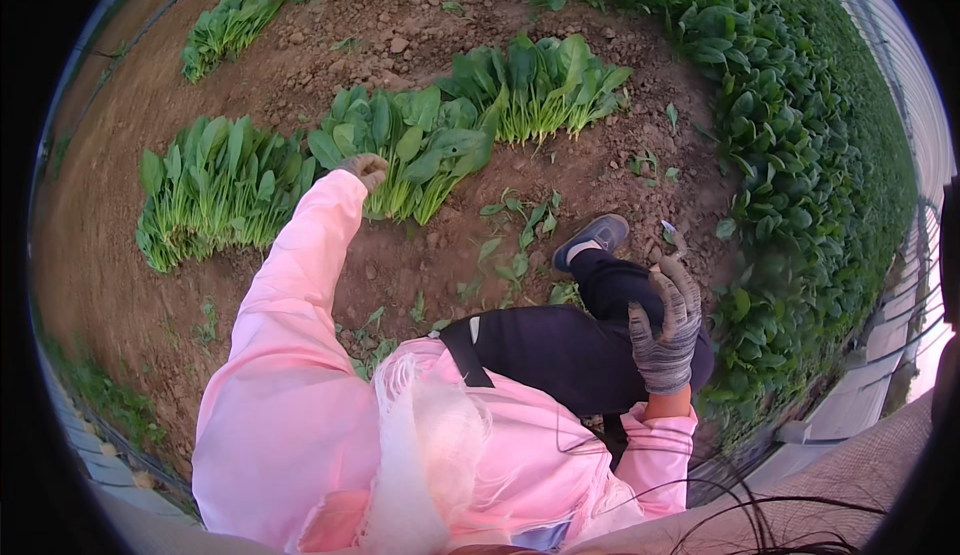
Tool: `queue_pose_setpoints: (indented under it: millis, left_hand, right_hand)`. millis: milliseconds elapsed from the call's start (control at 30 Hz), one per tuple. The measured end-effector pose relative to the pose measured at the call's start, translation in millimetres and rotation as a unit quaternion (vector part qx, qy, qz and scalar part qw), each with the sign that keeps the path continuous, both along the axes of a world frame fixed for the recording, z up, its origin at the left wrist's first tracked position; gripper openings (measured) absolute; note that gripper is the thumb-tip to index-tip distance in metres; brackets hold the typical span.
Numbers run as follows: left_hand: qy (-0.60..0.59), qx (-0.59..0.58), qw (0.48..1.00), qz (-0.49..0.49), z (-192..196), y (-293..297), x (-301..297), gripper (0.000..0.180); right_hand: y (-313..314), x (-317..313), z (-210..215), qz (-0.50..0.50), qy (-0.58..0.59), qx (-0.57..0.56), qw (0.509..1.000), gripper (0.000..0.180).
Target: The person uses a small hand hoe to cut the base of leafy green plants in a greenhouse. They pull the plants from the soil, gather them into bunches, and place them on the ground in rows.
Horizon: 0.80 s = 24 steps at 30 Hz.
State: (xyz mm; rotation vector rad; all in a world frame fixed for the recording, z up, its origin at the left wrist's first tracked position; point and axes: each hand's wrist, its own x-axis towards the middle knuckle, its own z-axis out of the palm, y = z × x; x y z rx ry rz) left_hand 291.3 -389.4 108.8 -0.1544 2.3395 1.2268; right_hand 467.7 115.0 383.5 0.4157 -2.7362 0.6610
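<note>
My left hand (366,170), in a soiled light glove, reaches out to the middle heap of cut spinach (420,145). Its fingers are curled closed at the heap's left edge, against the leaves and stems; what lies inside the fingers is mostly hidden. Closer to my body, on the right, my right hand (666,335) is raised in a grey striped glove above my bent leg. Thumb and fingers stand apart there. A small pale pointed piece (668,227) shows by its fingertips; whether the hand holds it I cannot tell.
Another spinach heap (215,190) lies left of my hand, one more (550,90) to the right, and a smaller one (230,33) farther back. Standing spinach plants (790,185) fill the right side. Loose leaves (520,245) litter the soil beside my shoe (592,240).
</note>
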Motion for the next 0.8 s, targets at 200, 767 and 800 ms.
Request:
queue_pose_setpoints:
  millis: [200,767,800]
  left_hand:
    - [-0.002,-0.046,0.999,0.001,-109,-47,-7,0.058]
    - [0.378,0.330,0.680,-0.535,319,521,48,0.040]
    - [0.375,0.340,0.655,-0.560,317,544,50,0.042]
  right_hand:
    - [31,12,25,-0.074,0.064,-0.062,0.993,0.045]
    - [188,72,-271,-0.482,-0.243,-0.412,0.734,0.060]
    - [191,59,-277,-0.470,-0.250,-0.436,0.725,0.062]
